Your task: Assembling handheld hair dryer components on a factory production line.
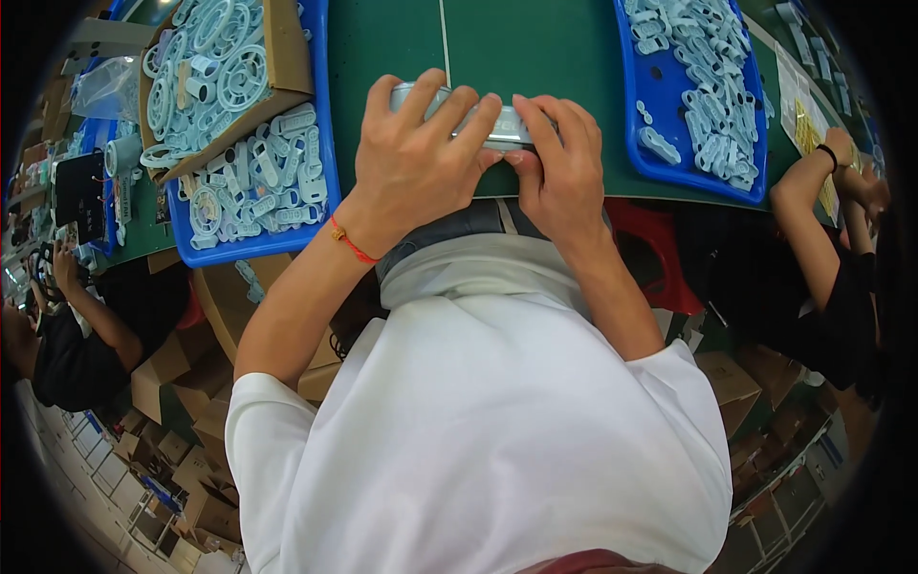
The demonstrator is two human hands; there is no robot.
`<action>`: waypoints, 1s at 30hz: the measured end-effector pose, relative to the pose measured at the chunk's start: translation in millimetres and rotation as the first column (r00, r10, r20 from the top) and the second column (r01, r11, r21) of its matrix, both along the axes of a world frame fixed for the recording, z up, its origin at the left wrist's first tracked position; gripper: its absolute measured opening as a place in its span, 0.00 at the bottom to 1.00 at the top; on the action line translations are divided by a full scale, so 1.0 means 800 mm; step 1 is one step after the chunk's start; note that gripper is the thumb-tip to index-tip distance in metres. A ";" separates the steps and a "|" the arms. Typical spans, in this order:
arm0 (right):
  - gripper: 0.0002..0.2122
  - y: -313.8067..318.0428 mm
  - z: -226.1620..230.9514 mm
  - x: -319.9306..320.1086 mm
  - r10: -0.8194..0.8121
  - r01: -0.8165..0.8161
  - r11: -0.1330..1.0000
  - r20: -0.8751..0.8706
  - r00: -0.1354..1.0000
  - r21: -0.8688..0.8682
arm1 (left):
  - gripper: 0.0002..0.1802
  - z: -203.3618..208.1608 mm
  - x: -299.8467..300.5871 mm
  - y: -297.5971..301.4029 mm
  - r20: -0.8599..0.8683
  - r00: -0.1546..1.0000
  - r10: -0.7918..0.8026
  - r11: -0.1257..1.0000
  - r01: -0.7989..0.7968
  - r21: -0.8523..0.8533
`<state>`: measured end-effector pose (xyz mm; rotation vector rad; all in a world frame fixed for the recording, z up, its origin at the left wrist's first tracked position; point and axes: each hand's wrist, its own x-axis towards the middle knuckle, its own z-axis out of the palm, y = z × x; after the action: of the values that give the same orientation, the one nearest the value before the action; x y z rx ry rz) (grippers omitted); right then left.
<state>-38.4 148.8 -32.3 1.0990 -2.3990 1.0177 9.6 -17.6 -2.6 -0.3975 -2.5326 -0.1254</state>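
Both hands grip one long, pale grey-blue plastic part [511, 127] with a glossy face, just above the near edge of the green table. My left hand [421, 153] lies over its left portion, fingers curled across the top and hiding much of it. At its right end, my right hand [562, 158] pinches the part between thumb and fingers. The thumbs nearly meet at its near side. What kind of part it is I cannot make out.
To the left, a blue tray [330, 182] bears small pale-blue plastic parts and a cardboard box [287, 48] of rings and other pieces. Another blue tray [660, 115] of parts lies at right. Co-workers sit on both sides; a red stool [660, 253] stands at right.
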 end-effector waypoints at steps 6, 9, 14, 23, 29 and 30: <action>0.19 0.005 0.009 -0.011 0.066 -0.067 0.998 0.039 0.997 0.002 | 0.21 0.008 0.000 -0.005 0.042 0.999 -0.006 0.999 0.004 0.047; 0.21 0.001 0.036 -0.016 0.157 -0.153 0.980 -0.024 0.987 0.126 | 0.25 0.017 0.007 -0.008 0.131 0.991 -0.021 0.991 0.004 0.132; 0.24 0.000 0.045 -0.020 0.305 -0.279 0.918 -0.050 0.951 0.281 | 0.26 0.032 0.019 -0.005 0.246 0.968 0.043 0.994 -0.065 0.082; 0.22 -0.017 0.078 -0.020 0.275 -0.291 0.774 0.116 0.954 0.563 | 0.26 0.017 0.007 0.003 0.172 0.983 0.069 0.989 -0.045 -0.139; 0.16 -0.026 0.070 -0.021 0.153 -0.263 0.891 0.301 0.941 0.370 | 0.27 0.021 0.008 0.003 0.250 0.968 0.030 0.995 -0.053 0.085; 0.16 -0.026 0.069 -0.018 0.157 -0.248 0.915 0.285 0.946 0.319 | 0.27 0.022 0.009 0.004 0.249 0.968 0.023 0.989 -0.059 0.137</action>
<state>-52.5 128.2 23.3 1.4451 -2.7993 0.8537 16.9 -14.5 15.1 -0.2870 -2.7525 -0.3602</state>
